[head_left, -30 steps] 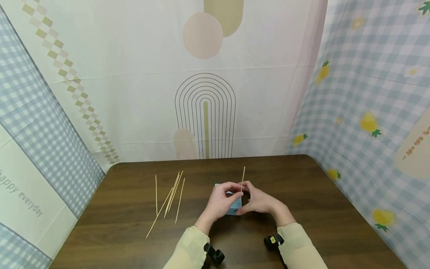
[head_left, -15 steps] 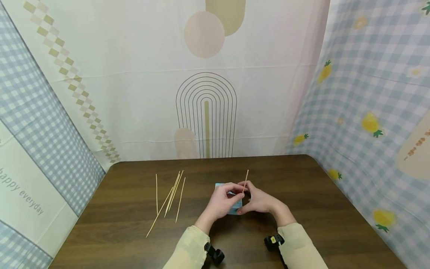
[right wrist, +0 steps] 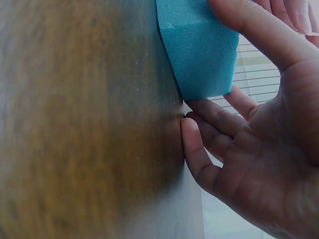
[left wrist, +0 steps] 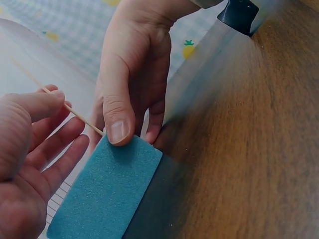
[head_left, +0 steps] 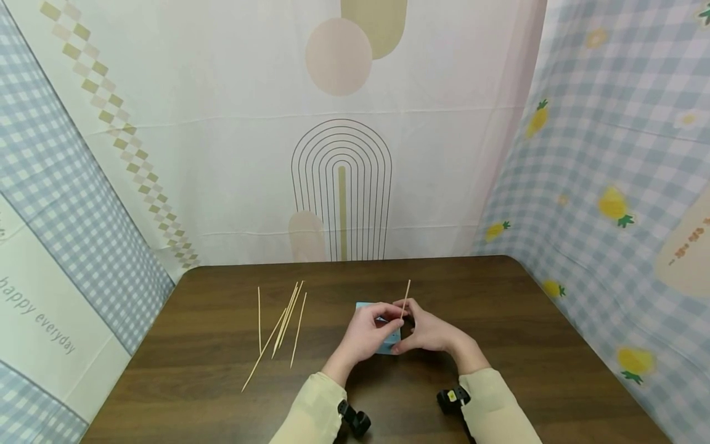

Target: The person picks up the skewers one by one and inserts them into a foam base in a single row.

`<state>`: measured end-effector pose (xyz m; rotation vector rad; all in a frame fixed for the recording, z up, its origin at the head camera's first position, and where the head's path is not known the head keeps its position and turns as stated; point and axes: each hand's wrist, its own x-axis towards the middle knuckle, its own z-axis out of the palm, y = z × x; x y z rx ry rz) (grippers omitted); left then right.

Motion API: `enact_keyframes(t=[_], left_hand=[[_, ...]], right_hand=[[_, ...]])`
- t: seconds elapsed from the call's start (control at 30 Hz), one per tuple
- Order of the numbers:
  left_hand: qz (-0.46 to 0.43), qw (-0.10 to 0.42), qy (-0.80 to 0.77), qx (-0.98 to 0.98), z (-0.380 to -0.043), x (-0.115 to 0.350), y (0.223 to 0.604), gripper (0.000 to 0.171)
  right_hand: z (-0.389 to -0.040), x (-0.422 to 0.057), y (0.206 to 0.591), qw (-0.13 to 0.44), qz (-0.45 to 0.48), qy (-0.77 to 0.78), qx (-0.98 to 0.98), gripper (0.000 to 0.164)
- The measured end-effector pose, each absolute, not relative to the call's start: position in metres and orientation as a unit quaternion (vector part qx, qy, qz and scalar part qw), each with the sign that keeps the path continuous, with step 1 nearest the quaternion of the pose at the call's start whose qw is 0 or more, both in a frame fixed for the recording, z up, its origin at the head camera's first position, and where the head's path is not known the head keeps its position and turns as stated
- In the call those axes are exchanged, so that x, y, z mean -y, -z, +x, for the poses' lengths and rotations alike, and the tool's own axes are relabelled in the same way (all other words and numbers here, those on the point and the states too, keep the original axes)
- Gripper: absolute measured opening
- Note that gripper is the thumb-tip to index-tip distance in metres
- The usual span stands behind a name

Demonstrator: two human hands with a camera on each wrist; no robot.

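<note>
On the dark brown table (head_left: 183, 394), right of its middle, a blue block (left wrist: 110, 184) lies between the two hands. The left hand (head_left: 368, 331) is above it and partly covers it in the head view; it pinches a thin stick (head_left: 407, 297) between thumb and finger, the remaining fingers loosely bent. The right hand (head_left: 435, 327) grips one end of the block, thumb on one face and fingers on the other side. The stick slants, its lower end reaching the block's edge beside the right thumb; whether it enters the block cannot be told.

Left of both hands, well apart, several loose sticks (head_left: 285, 319) lie on the table, some bunched closely, one crossing at a slant.

Legible writing: "happy everyday", in grey on a pale panel (head_left: 36, 314) of the left-hand cloth.

Materials: the block is rectangular, with straight sides, a finely grained, foam-like surface and slightly rounded corners. The sticks are pale, slender and wood-like. The tabletop shows wood grain and rounded far corners. The back cloth (head_left: 244, 179) is white, printed with nested arches; the right cloth (head_left: 582, 142) is blue-and-white check with yellow fruit. The sleeves (head_left: 315, 404) are pale yellow.
</note>
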<state>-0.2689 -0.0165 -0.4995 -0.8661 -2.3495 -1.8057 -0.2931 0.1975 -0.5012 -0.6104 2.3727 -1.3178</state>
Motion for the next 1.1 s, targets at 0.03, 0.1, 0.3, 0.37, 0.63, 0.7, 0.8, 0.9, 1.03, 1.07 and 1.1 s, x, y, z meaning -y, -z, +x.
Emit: enact_keyframes(t=[0.03, 0.1, 0.3, 0.37, 0.63, 0.7, 0.8, 0.9, 1.03, 1.07, 1.1], left_hand=[[-0.282, 0.027, 0.585, 0.76, -0.269, 0.017, 0.499, 0.02], [-0.282, 0.027, 0.587, 0.759, -0.269, 0.017, 0.498, 0.021], [-0.278, 0.029, 0.589, 0.758, -0.268, 0.017, 0.496, 0.022], [-0.278, 0.032, 0.589, 0.758, -0.268, 0.017, 0.497, 0.021], [-0.274, 0.03, 0.589, 0.76, -0.269, 0.017, 0.499, 0.021], [-0.272, 0.025, 0.59, 0.76, -0.268, 0.018, 0.499, 0.022], [-0.267, 0.024, 0.592, 0.76, -0.268, 0.02, 0.498, 0.023], [-0.263, 0.027, 0.595, 0.759, -0.269, 0.022, 0.497, 0.022], [-0.265, 0.029, 0.605, 0.75, -0.271, 0.026, 0.496, 0.025], [-0.266, 0.03, 0.607, 0.748, -0.271, 0.027, 0.496, 0.025], [-0.266, 0.032, 0.609, 0.747, -0.272, 0.028, 0.495, 0.026]], right_hand=[[-0.293, -0.197, 0.501, 0.179, -0.217, 0.468, -0.838, 0.093], [-0.293, -0.197, 0.501, 0.179, -0.218, 0.47, -0.836, 0.093], [-0.294, -0.197, 0.503, 0.179, -0.216, 0.47, -0.837, 0.093], [-0.294, -0.197, 0.503, 0.179, -0.217, 0.47, -0.836, 0.093], [-0.294, -0.197, 0.503, 0.184, -0.218, 0.474, -0.833, 0.094], [-0.293, -0.197, 0.503, 0.184, -0.218, 0.475, -0.832, 0.094], [-0.294, -0.197, 0.503, 0.178, -0.218, 0.47, -0.837, 0.094], [-0.294, -0.197, 0.503, 0.169, -0.215, 0.459, -0.845, 0.094], [-0.294, -0.197, 0.503, 0.167, -0.208, 0.451, -0.852, 0.093], [-0.294, -0.197, 0.503, 0.168, -0.207, 0.45, -0.852, 0.092], [-0.294, -0.196, 0.502, 0.17, -0.205, 0.45, -0.852, 0.092]])
